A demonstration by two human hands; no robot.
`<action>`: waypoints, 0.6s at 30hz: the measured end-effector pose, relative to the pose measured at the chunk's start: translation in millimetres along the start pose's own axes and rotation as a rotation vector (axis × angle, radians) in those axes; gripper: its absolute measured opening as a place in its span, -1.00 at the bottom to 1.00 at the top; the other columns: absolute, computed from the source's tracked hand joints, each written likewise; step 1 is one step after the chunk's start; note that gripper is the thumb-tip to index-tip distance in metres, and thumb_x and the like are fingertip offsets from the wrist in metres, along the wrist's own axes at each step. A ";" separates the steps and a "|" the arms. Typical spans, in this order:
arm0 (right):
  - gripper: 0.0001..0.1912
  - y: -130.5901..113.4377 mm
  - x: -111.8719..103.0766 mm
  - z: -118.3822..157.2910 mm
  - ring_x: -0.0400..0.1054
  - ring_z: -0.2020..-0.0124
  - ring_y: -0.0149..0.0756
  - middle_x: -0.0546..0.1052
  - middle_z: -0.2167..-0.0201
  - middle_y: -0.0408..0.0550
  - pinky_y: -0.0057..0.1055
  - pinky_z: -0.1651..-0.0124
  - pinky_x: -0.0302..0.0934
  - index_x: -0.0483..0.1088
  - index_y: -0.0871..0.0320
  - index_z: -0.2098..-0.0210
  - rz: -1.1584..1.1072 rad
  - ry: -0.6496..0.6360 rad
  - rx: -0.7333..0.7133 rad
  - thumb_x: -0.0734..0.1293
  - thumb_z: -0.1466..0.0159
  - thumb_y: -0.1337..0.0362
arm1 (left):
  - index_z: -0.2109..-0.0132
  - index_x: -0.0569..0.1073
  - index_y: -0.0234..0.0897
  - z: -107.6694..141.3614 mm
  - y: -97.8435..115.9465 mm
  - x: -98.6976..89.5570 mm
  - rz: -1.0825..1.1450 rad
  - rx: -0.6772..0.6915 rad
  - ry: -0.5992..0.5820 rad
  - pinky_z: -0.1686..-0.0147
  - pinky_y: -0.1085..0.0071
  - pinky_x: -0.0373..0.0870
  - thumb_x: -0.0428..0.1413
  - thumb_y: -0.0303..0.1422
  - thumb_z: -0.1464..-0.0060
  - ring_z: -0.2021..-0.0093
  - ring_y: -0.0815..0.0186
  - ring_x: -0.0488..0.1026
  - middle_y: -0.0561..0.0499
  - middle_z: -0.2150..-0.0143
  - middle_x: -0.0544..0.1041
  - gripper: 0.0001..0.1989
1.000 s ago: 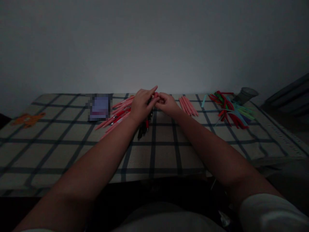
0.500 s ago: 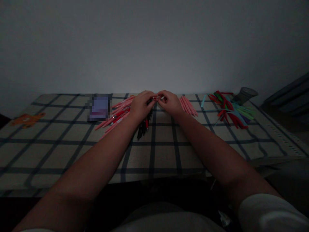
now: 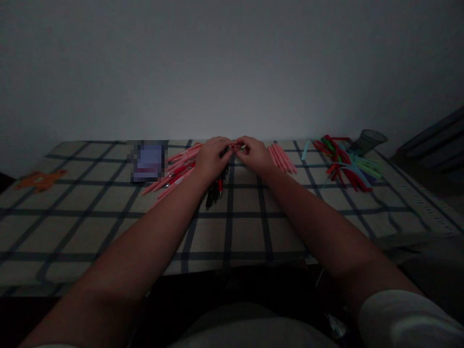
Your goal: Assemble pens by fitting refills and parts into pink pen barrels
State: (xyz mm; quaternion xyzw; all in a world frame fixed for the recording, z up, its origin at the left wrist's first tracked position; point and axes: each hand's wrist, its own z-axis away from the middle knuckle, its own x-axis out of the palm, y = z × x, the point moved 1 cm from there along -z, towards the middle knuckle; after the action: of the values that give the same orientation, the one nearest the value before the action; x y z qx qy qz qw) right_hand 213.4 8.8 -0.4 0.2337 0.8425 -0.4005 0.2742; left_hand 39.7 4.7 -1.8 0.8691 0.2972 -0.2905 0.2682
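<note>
Left hand (image 3: 212, 157) and right hand (image 3: 255, 153) almost meet, fingers curled and nearly closed, thumbs and fingertips pinching a small pink piece (image 3: 234, 147) between them above the worktop (image 3: 246, 237). Its ring-like end seems to face the wearer; the rest is hidden, so its long axis cannot be told. Dark pens (image 3: 213, 193) lie under the left hand, pink sticks (image 3: 282, 158) just beside the right.

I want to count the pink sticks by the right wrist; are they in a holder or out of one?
Out: the pink sticks lie side by side on the checked tablecloth, with no holder around them.
</note>
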 end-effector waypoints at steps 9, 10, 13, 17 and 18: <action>-0.70 17.8 -21.4 -5.4 0.43 0.07 -0.13 0.61 0.05 0.10 -0.27 -0.03 0.23 0.56 0.17 0.00 0.218 -0.031 0.076 0.28 -0.36 0.27 | -0.08 0.54 -0.21 2.0 0.3 -4.0 -0.055 0.019 0.099 -0.10 0.14 0.34 -0.01 -0.17 -0.40 -0.03 0.10 0.45 -0.15 0.01 0.61 -0.68; -0.71 22.2 -26.2 -6.5 0.44 0.06 -0.11 0.61 0.06 0.11 -0.25 -0.02 0.24 0.57 0.17 0.02 0.260 -0.018 0.125 0.28 -0.36 0.27 | -0.06 0.54 -0.21 1.9 -1.0 -3.3 -0.052 0.016 0.098 -0.08 0.14 0.35 -0.01 -0.17 -0.41 -0.02 0.10 0.45 -0.15 0.02 0.61 -0.68; -0.72 33.7 -39.6 -7.8 0.46 0.05 -0.07 0.62 0.05 0.14 -0.25 0.04 0.27 0.60 0.16 0.06 0.351 -0.020 0.259 0.29 -0.36 0.25 | 0.01 0.56 -0.21 1.6 -4.5 0.6 -0.055 0.013 0.065 -0.05 0.14 0.35 0.03 -0.19 -0.37 0.03 0.09 0.45 -0.15 0.09 0.61 -0.72; -0.72 38.0 -48.9 -6.0 0.48 0.09 -0.08 0.65 0.06 0.13 -0.29 0.14 0.25 0.64 0.14 0.10 0.431 -0.070 0.349 0.32 -0.35 0.20 | 0.01 0.56 -0.21 2.0 -6.3 3.9 -0.056 -0.019 0.045 -0.03 0.14 0.37 0.04 -0.22 -0.36 0.03 0.08 0.46 -0.15 0.07 0.63 -0.73; -0.72 37.1 -48.8 -5.4 0.49 0.12 -0.09 0.66 0.09 0.13 -0.30 0.17 0.24 0.65 0.14 0.12 0.438 -0.097 0.353 0.33 -0.35 0.17 | 0.00 0.56 -0.22 2.1 -6.3 4.0 -0.057 -0.030 0.041 -0.02 0.15 0.37 0.03 -0.22 -0.36 0.03 0.08 0.47 -0.14 0.06 0.63 -0.73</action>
State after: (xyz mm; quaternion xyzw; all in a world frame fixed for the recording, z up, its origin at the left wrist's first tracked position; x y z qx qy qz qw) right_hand 270.8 25.8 13.8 0.4350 0.6749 -0.4830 0.3493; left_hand 37.4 9.1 -7.7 0.8619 0.3318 -0.2754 0.2667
